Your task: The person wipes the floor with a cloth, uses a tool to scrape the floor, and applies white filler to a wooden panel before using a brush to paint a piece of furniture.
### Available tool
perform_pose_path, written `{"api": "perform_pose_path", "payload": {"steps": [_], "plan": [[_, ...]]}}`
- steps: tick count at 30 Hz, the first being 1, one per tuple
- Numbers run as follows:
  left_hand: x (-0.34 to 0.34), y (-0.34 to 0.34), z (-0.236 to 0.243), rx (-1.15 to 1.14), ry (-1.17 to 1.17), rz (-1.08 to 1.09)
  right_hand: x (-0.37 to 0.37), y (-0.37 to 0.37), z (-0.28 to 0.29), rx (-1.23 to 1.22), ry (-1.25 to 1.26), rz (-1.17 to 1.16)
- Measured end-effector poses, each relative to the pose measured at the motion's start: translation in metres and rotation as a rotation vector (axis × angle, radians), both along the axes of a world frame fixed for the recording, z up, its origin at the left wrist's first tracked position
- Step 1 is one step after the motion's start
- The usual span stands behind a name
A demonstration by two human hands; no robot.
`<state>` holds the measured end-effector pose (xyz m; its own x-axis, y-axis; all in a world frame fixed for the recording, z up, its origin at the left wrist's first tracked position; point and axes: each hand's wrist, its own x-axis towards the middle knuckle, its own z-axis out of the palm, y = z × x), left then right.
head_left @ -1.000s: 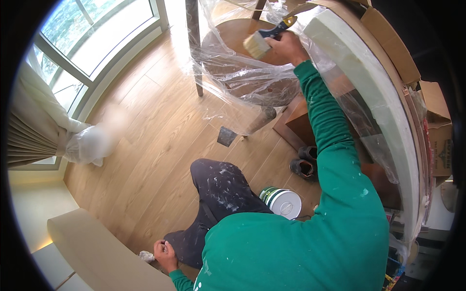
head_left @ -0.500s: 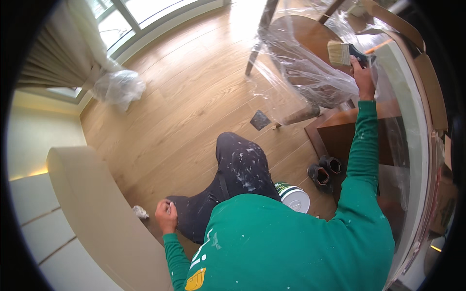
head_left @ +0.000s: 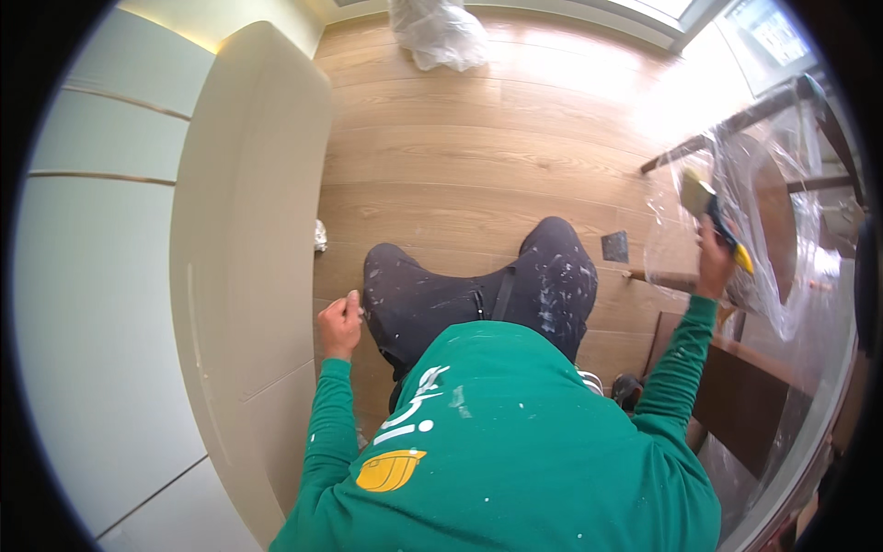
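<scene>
My right hand (head_left: 713, 258) grips a wide paintbrush (head_left: 699, 193) with pale bristles and a dark and yellow handle, beside clear plastic sheeting (head_left: 773, 276) draped over a dark-legged piece of furniture (head_left: 775, 221). My left hand (head_left: 340, 320) is by my left knee, fingers curled; whether they hold anything I cannot make out. My dark, paint-flecked trousers (head_left: 552, 276) and green sleeves show below.
A long beige upholstered panel (head_left: 244, 230) runs along my left, beside white wall panels (head_left: 101, 276). Wrapped curtain cloth (head_left: 437, 37) hangs ahead. At my right are a dark square (head_left: 614, 247) on the wooden floor, shoes (head_left: 627, 391) and a brown wooden box (head_left: 736, 405).
My view has swung left, toward the beige panel. The brush, still in my right hand, is turned, its yellow handle end now pointing down-right. My left hand stays by the knee.
</scene>
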<state>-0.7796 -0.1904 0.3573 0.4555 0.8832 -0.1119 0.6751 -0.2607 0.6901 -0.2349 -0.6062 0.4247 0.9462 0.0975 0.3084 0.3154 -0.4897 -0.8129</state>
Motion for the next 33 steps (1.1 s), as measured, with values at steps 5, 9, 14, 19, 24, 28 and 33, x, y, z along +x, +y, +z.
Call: {"api": "perform_pose_path", "payload": {"steps": [5, 9, 14, 19, 24, 28, 33], "plan": [[-0.001, -0.025, 0.020, -0.049, 0.027, -0.013, -0.020, 0.060, -0.063, -0.037, 0.322, 0.136], [-0.014, -0.019, 0.025, 0.104, -0.024, -0.076, -0.023, 0.066, -0.119, -0.083, 0.450, 0.157], [-0.076, 0.030, 0.058, 0.376, -0.027, 0.228, -0.050, 0.132, -0.143, -0.056, 0.657, 0.306], [-0.100, 0.104, 0.138, 0.815, -0.034, 0.349, -0.038, 0.207, -0.172, -0.373, 0.580, 0.434], [-0.090, 0.162, 0.143, 0.882, 0.026, 0.259, -0.019, 0.267, -0.211, -0.608, 0.469, 0.434], [-0.112, 0.162, 0.129, 0.768, 0.064, 0.294, -0.089, 0.321, -0.220, -0.537, 0.347, 0.537], [-0.090, 0.153, 0.140, 0.693, 0.146, 0.351, -0.136, 0.306, -0.231, -0.520, 0.503, 0.848]]}}
